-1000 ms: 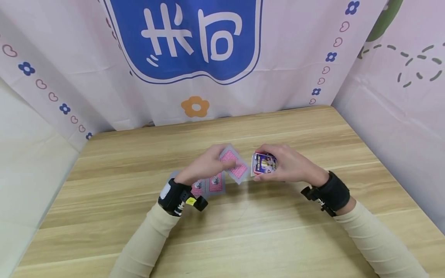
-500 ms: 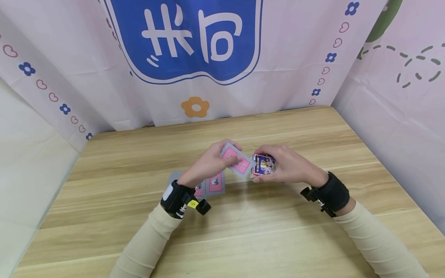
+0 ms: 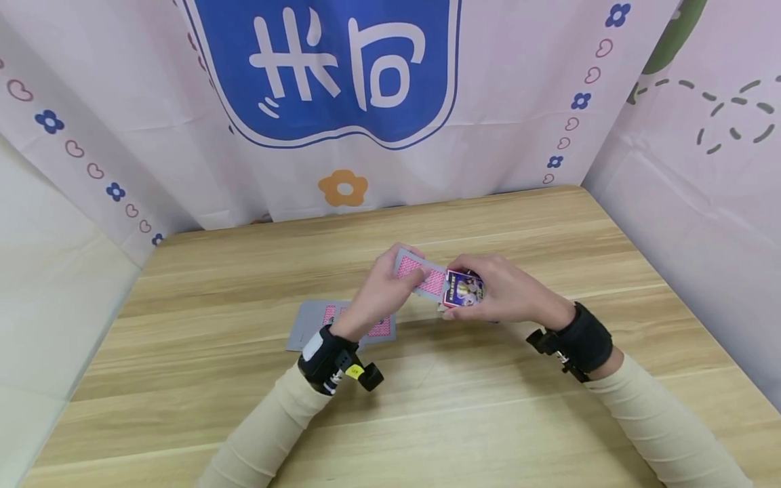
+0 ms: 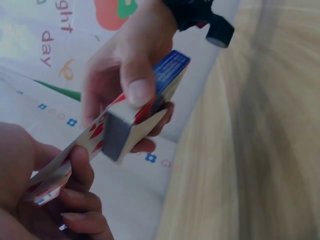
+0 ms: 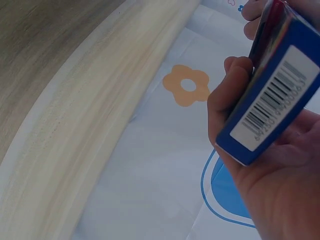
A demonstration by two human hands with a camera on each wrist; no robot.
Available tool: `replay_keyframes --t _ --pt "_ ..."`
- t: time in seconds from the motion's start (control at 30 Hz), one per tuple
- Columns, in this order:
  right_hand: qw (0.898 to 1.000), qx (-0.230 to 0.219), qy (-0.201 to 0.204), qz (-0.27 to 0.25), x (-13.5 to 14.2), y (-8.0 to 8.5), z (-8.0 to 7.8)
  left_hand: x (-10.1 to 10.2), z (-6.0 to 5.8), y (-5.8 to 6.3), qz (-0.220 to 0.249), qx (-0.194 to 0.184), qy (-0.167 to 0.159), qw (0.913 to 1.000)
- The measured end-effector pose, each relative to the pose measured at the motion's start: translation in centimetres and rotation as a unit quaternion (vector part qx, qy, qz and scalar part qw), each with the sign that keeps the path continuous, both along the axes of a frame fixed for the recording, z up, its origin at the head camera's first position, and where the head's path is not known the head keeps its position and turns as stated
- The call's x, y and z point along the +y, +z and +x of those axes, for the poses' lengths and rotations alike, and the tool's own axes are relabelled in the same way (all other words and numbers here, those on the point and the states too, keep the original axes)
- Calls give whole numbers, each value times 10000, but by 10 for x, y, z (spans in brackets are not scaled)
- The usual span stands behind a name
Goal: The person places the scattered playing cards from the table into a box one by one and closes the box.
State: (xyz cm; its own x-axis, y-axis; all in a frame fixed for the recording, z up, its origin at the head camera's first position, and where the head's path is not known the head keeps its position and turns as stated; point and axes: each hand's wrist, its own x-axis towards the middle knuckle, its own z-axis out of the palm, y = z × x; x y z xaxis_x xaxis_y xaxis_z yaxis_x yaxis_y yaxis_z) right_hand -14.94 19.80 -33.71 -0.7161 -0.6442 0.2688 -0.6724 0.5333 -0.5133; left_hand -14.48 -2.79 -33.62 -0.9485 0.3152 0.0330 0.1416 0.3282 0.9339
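My left hand pinches a playing card with a pink patterned back and a grey border, thumb on top. In the left wrist view, red hearts show on the face of the card. The card's far end meets the open end of a small card box, which my right hand grips by its sides. A grey block fills the mouth of the box, looking like stacked card edges. The right wrist view shows the box's blue side with a barcode label.
Flat grey-and-pink pieces, resembling card backs, lie on the wooden table, partly hidden by my left wrist. Behind the table hangs a printed curtain. A white wall cloth borders the right side.
My left hand has moved right and turned, bringing the card from apart from the box to its open end. The right hand stays nearly still. More of the flat pieces now shows.
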Motion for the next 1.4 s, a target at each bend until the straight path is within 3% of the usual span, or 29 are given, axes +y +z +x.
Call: replay_keyframes --t 0.47,0.6,0.8,1.03,1.27,1.4 --pt "10000 54 -3 34 -1 -2 -1 18 9 -16 370 -52 39 9993" --pt "9999 30 -40 98 1 -1 -1 14 7 -13 274 -290 -203 9990" --pt "9996 -3 -271 54 7 5 -3 0 -2 -3 530 -822 -439 9942" --pt "9998 190 -18 -2 5 3 -3 8 2 -9 399 -715 -1072 9909" --pt "9998 125 -159 -14 8 4 -6 5 2 -4 611 -895 -929 9898" --pt "9998 115 -151 -62 9 5 -4 2 1 -5 784 -915 -1130 9863"
